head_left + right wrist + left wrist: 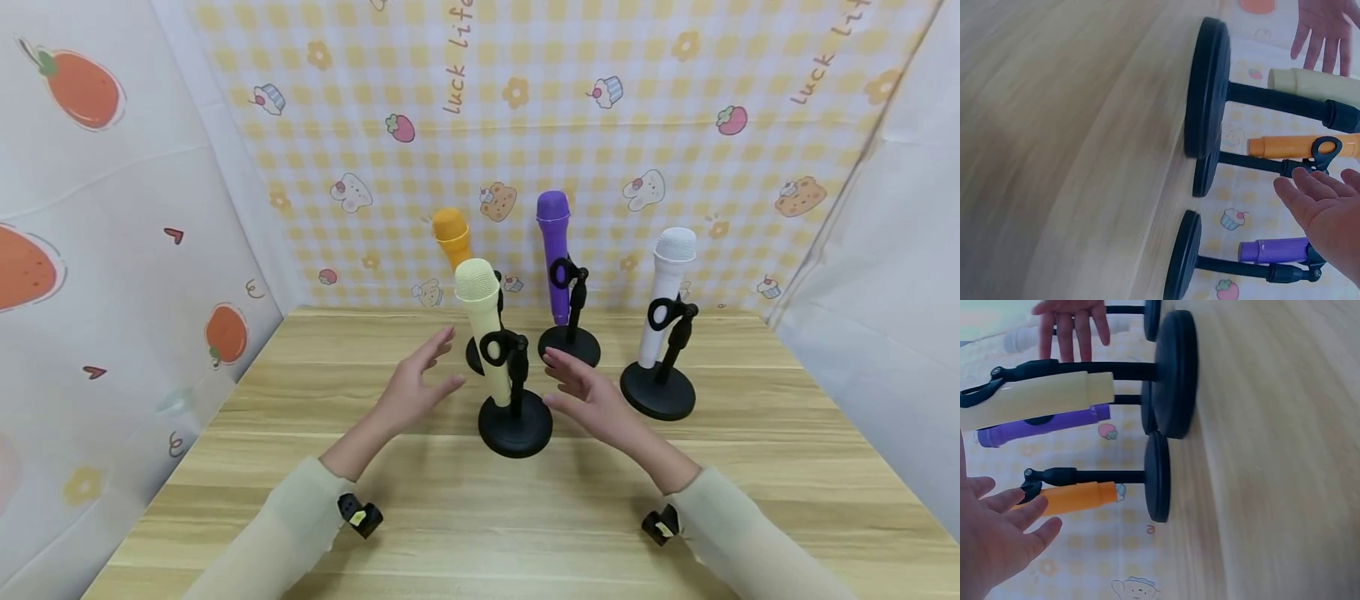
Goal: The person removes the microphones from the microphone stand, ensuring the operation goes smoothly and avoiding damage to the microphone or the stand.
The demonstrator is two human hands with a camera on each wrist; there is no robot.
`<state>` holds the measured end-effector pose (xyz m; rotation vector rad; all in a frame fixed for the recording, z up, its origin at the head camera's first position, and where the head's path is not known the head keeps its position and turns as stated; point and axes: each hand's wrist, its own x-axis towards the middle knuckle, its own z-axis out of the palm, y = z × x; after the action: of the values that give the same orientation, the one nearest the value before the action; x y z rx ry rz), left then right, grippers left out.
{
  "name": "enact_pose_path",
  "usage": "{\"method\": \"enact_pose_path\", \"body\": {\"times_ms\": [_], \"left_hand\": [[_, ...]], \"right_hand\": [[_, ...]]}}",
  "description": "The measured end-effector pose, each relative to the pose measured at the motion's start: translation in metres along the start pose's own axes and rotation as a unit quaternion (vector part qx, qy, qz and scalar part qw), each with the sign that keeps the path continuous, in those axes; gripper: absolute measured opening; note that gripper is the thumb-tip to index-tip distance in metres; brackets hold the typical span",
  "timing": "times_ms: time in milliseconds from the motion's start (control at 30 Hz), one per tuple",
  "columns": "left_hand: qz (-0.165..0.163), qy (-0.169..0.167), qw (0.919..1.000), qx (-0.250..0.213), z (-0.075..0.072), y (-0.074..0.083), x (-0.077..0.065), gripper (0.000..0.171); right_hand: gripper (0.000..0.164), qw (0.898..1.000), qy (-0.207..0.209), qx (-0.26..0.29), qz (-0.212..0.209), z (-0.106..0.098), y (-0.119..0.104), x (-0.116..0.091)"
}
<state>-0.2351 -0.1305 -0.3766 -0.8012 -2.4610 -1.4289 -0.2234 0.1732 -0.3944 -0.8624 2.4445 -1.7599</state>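
Note:
A pale yellow microphone (480,292) leans in the clip of a black desk stand (517,421), nearest to me of several such sets. On its left, my left hand (412,387) is held with the fingers extended toward the stand, apart from it in the head view. My right hand (592,400) is on the other side, fingers extended, its tips close to the stand's base. Both palms face the yellow microphone and neither hand holds anything. In the left wrist view, the fingers (1035,512) of my left hand overlap the orange microphone (1079,498).
Behind stand the orange microphone (452,237), partly hidden by the yellow one, and a purple microphone (555,242). A white microphone (667,275) stands at the right. The wooden table (480,533) ends at a patterned cloth backdrop (420,167), with cloth at both sides.

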Motion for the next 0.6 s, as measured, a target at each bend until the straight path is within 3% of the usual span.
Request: {"method": "enact_pose_path", "body": {"times_ms": [267,500,600], "left_hand": [[-0.003,0.026,0.9922,-0.121,-0.002,0.007,0.009,0.061],[0.007,0.046,0.9815,-0.186,-0.004,0.015,0.018,0.073],[0.000,0.057,0.9761,-0.210,-0.004,0.019,0.023,0.058]], "right_hand": [[0.058,0.997,0.020,0.076,0.007,0.005,-0.003,0.008],[0.055,0.994,0.036,0.107,-0.004,0.012,-0.002,0.015],[0.056,0.992,0.044,0.121,0.007,0.014,-0.002,0.018]]}}
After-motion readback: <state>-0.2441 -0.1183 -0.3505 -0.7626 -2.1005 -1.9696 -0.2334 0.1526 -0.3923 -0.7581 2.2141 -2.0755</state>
